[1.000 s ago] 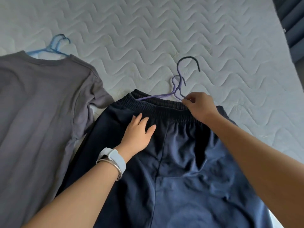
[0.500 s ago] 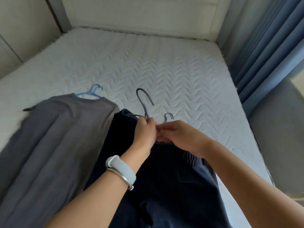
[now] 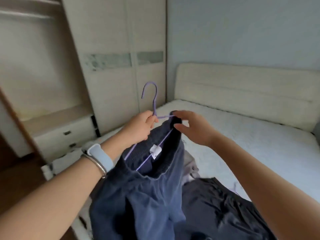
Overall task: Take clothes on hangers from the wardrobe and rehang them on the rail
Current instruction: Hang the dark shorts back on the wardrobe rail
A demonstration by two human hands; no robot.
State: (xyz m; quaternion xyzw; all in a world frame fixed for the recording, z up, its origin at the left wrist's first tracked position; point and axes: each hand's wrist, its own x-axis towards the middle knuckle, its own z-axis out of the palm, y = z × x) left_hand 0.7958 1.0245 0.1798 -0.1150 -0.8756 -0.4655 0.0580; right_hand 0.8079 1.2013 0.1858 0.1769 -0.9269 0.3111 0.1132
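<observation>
Quilted white mattress (image 3: 251, 144) at right, beige wardrobe (image 3: 112, 84) upper left. Left hand (image 3: 138, 129) grips thin purple hanger (image 3: 154, 105) with soft navy pants (image 3: 147, 196); right hand (image 3: 194, 129) spread loose at the waistband.

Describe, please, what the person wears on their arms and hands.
Both forearms are bare, with no sleeves in view. Behind the left hand sit a pale blue smartwatch band and a thin silver metal bangle. The right hand wears nothing.

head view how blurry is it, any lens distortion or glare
Head view: motion blur smears the wardrobe at left and softens the right hand; the purple hanger and navy trousers read clearer. The wide lens tilts the wardrobe's vertical edges. Soft, even light, no glare or hard shadows.
</observation>
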